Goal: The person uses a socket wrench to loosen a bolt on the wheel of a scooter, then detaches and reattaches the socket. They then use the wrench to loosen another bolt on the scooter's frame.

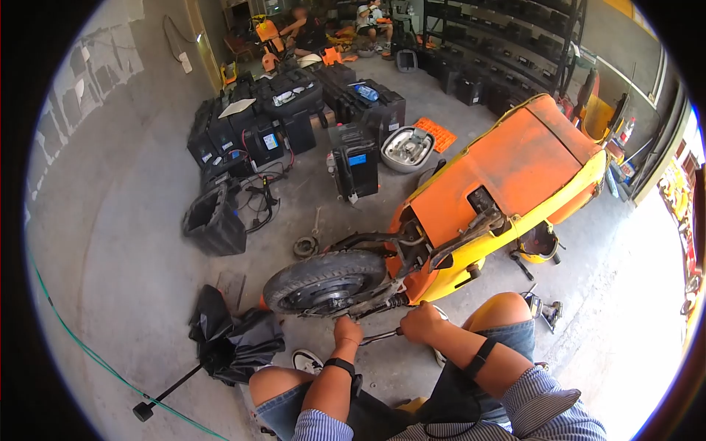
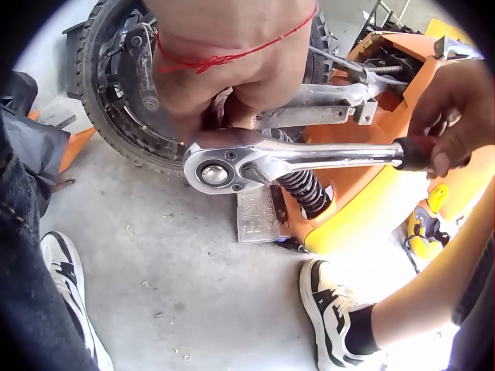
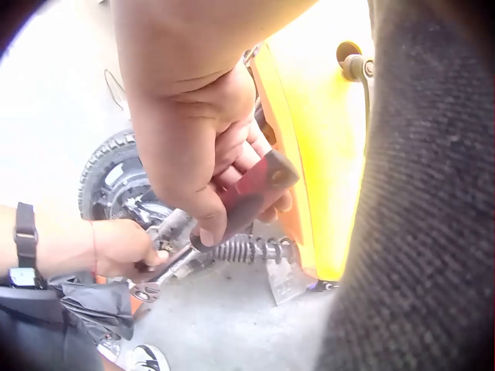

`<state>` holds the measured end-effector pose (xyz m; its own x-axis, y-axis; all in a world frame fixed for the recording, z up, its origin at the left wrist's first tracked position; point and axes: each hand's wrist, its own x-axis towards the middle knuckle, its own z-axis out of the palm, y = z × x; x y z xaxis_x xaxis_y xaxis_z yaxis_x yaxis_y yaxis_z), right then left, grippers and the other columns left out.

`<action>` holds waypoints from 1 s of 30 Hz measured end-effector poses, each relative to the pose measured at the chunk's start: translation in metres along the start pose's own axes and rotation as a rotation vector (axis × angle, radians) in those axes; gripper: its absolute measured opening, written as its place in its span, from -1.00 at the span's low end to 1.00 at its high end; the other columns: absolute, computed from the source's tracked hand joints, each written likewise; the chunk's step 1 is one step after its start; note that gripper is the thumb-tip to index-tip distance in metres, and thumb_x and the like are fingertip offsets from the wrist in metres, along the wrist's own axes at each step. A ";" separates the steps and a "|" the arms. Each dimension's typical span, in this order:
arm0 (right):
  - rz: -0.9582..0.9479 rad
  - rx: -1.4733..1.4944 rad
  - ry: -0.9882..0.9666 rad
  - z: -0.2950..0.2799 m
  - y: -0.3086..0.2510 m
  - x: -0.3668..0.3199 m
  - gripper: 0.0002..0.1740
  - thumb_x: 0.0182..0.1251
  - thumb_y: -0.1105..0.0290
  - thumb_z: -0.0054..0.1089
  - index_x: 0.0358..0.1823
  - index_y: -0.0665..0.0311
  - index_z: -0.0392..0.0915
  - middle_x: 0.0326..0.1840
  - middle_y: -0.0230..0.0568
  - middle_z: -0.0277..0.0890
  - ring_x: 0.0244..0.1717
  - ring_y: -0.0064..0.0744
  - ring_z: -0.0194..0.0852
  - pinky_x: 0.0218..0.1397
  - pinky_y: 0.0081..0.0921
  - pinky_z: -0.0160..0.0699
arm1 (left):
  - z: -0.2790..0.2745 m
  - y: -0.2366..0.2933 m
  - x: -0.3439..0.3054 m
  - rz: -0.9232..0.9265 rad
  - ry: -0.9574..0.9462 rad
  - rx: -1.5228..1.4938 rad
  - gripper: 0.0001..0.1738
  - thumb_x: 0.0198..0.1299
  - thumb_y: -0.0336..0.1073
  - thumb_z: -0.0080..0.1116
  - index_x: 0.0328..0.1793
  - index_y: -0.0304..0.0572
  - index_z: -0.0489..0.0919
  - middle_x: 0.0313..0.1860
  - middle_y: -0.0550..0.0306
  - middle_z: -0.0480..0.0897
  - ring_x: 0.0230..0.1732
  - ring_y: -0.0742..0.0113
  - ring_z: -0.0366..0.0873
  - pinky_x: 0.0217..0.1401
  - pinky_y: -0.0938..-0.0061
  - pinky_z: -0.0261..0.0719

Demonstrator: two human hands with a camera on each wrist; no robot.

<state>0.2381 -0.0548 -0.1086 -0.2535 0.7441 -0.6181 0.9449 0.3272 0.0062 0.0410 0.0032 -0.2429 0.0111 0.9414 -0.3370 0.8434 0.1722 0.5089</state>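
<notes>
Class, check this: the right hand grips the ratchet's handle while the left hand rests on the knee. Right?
No. The left hand is not on the knee; it holds the ratchet's head at the wheel, as the left wrist view shows. The right hand grips the handle.

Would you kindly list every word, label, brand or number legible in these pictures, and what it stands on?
Nothing can be read outright.
Grey metal plate under the black coil spring: embossed lettering, too blurred.
Blue labels on the black battery boxes: too small.
Silver ratchet wrench: no legible marking.
</notes>
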 end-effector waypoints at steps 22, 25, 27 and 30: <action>0.185 0.268 0.059 0.129 -0.018 0.097 -0.75 0.29 0.23 0.19 -0.09 0.07 0.75 -0.04 -0.22 0.74 0.02 -0.19 0.73 -0.01 -0.25 0.66 | -0.010 0.000 -0.001 0.028 -0.089 0.019 -0.62 0.16 -0.29 0.21 0.05 -0.41 0.62 0.01 -0.40 0.66 0.10 -0.27 0.61 0.20 0.05 0.56; 0.108 0.114 -0.096 0.106 -0.008 0.095 -0.73 0.27 0.26 0.19 -0.07 0.09 0.75 -0.01 -0.23 0.74 0.07 -0.20 0.71 -0.02 -0.22 0.66 | -0.012 0.001 -0.001 0.025 -0.110 0.003 -0.62 0.16 -0.27 0.23 0.03 -0.41 0.63 0.01 -0.40 0.66 0.11 -0.28 0.61 0.19 0.05 0.57; 0.126 0.120 -0.116 0.089 -0.007 0.082 -0.71 0.26 0.27 0.18 -0.05 0.10 0.74 0.01 -0.23 0.73 0.09 -0.19 0.70 -0.01 -0.20 0.66 | -0.016 0.007 -0.002 -0.018 -0.120 -0.004 -0.61 0.17 -0.25 0.24 0.02 -0.43 0.64 0.00 -0.40 0.66 0.12 -0.28 0.60 0.20 0.05 0.56; 0.123 0.143 -0.109 0.084 -0.005 0.076 -0.68 0.26 0.27 0.17 -0.01 0.11 0.72 0.04 -0.21 0.71 0.11 -0.17 0.69 0.02 -0.16 0.66 | -0.010 0.000 0.006 0.027 -0.118 0.032 -0.60 0.18 -0.25 0.23 0.03 -0.44 0.63 0.01 -0.40 0.66 0.12 -0.28 0.60 0.20 0.04 0.56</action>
<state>0.2312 -0.0496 -0.2216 -0.1180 0.7034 -0.7009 0.9891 0.1460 -0.0199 0.0356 0.0113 -0.2371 0.0951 0.9047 -0.4152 0.8587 0.1364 0.4939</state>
